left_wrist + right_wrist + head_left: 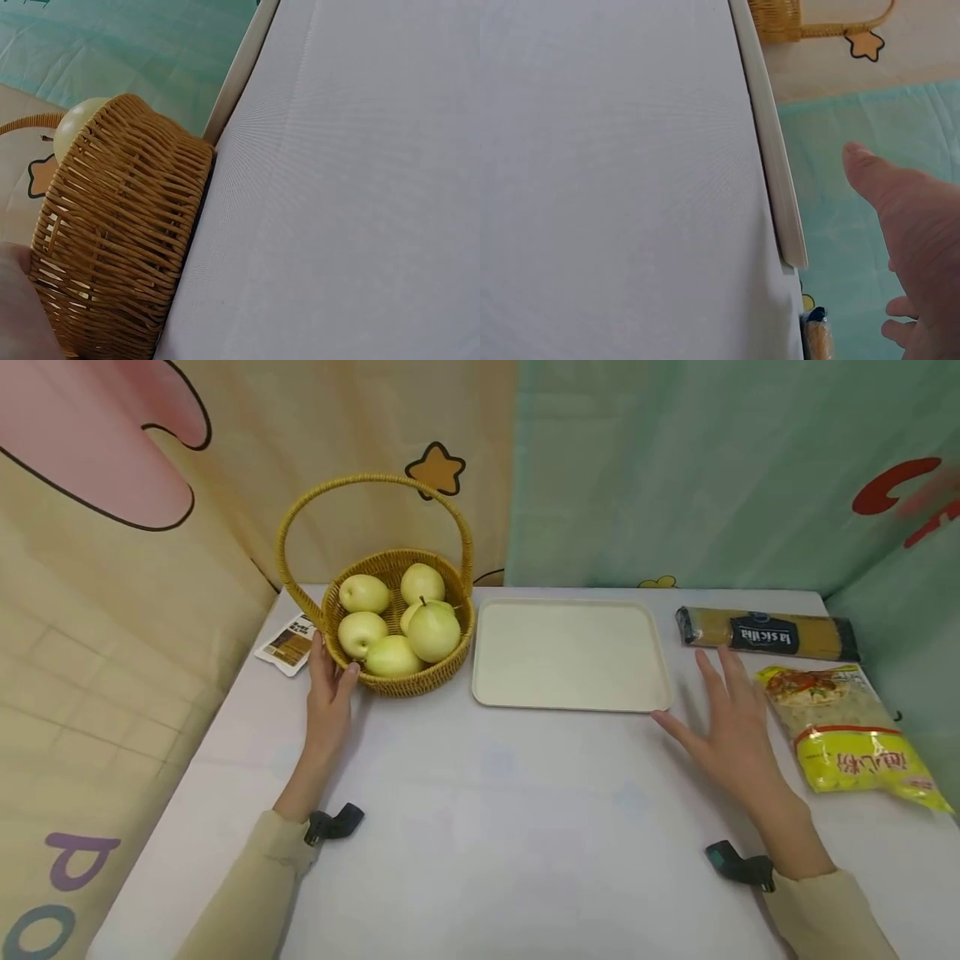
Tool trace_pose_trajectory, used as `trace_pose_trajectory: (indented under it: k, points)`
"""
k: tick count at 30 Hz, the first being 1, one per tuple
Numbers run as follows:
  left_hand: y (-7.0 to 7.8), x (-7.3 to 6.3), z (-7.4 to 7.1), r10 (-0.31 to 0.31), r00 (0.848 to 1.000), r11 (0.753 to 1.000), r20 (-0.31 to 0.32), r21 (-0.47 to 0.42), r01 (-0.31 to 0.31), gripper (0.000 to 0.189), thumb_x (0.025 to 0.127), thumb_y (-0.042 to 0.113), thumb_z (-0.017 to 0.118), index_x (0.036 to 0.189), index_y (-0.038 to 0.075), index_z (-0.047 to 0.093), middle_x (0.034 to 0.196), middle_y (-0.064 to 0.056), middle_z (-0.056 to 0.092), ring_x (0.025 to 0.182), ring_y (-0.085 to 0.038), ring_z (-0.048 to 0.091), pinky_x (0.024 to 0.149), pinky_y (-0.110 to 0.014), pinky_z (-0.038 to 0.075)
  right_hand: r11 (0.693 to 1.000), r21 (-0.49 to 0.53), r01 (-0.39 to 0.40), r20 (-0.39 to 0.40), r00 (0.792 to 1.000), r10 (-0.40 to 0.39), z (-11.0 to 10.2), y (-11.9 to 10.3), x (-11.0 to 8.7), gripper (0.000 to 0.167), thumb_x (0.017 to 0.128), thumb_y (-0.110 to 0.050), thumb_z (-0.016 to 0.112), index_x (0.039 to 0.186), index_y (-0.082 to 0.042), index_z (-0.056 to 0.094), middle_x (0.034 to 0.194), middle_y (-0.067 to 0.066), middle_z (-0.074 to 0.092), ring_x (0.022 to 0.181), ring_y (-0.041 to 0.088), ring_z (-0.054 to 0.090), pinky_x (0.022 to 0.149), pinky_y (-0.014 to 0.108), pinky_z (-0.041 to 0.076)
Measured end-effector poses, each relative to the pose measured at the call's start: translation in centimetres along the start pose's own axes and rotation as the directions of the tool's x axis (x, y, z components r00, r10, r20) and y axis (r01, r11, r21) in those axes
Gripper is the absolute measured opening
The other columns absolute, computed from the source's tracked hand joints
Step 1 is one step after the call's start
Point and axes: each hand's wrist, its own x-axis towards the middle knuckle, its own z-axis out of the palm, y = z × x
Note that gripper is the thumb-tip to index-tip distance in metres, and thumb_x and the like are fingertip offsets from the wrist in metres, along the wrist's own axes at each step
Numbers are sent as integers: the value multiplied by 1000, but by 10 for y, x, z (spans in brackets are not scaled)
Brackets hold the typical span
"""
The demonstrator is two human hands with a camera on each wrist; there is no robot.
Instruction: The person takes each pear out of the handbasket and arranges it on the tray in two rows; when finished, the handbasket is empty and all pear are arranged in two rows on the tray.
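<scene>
On the left, a woven basket [397, 681] with a tall arched handle holds several pale yellow-green pears [433, 632]. My left hand [324, 710] touches the basket's left side, its thumb near the front rim and its fingers extended along the outer wall. The left wrist view shows the thumb [21, 300] at the wicker wall; the other fingers are hidden there. A cream tray [573, 656] lies right of the basket. By its near right corner, my right hand [731, 739] has its fingers spread and holds nothing. The right wrist view shows the thumb [877, 172] apart from the tray edge.
A small white-and-brown sachet [288, 647] lies left of the basket. At the right are a long pack of pasta [768, 633] and a yellow food bag [855, 731]. Printed curtains [660, 468] hang behind the white table [510, 852].
</scene>
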Motion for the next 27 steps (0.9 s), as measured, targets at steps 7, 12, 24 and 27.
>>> trace_pose_trajectory:
  k: [7, 12, 24, 27]
  points:
    - [3, 5, -6, 20, 1000, 1000, -13, -12, -20, 76, 110, 18, 50, 171, 20, 4, 176, -7, 17, 163, -21, 20, 133, -42, 23, 998, 54, -10, 23, 1000, 9, 7, -12, 3, 106, 92, -52, 77, 169, -7, 19, 175, 26, 9, 161, 49, 9, 124, 78, 3]
    - [1, 5, -3, 13, 1000, 1000, -6, -4, -13, 77, 110, 20, 50, 171, 21, 3, 176, -7, 16, 162, -21, 20, 133, -42, 25, 991, 135, 22, 37, 999, -27, 9, -41, 13, 101, 93, -47, 78, 168, -9, 22, 174, 26, 15, 158, 52, 17, 122, 79, 16]
    - [1, 7, 0, 1, 1000, 998, 9, -66, -1, 81, 109, 26, 52, 171, 16, 1, 178, -5, 11, 163, -16, 16, 133, -37, 22, 908, 419, 16, 134, 988, -79, 49, -177, 87, 91, 98, -56, 68, 170, -23, 22, 176, 4, 23, 163, 27, 20, 131, 61, 23]
    - [0, 3, -3, -4, 1000, 997, -6, -71, 4, 81, 109, 26, 52, 171, 12, 1, 178, -7, 11, 163, -17, 16, 133, -38, 22, 870, 494, 6, 138, 987, -86, 62, -214, 102, 92, 97, -54, 71, 169, -21, 24, 174, 4, 27, 161, 27, 25, 131, 56, 26]
